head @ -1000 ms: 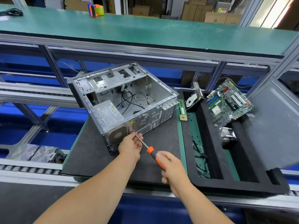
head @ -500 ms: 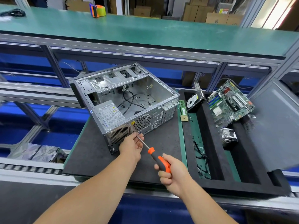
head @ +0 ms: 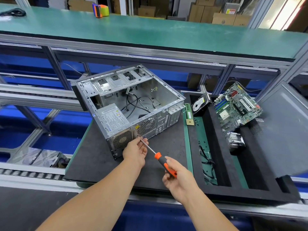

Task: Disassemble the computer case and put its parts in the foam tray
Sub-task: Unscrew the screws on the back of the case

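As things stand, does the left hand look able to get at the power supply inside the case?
Probably yes. The left hand sits at the rear panel of the case, steadying the screwdriver shaft; the case's side is open, and nothing covers the power supply from above.

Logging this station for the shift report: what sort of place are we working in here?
Most likely a factory or warehouse teardown line. A roller conveyor runs along the near edge, aluminium-framed benches carry green mats, and cardboard cartons are stacked behind. The opened computer case sits beside a foam tray.

The screwdriver [head: 160, 157] tip is hidden behind the left hand's [head: 135, 151] fingers.
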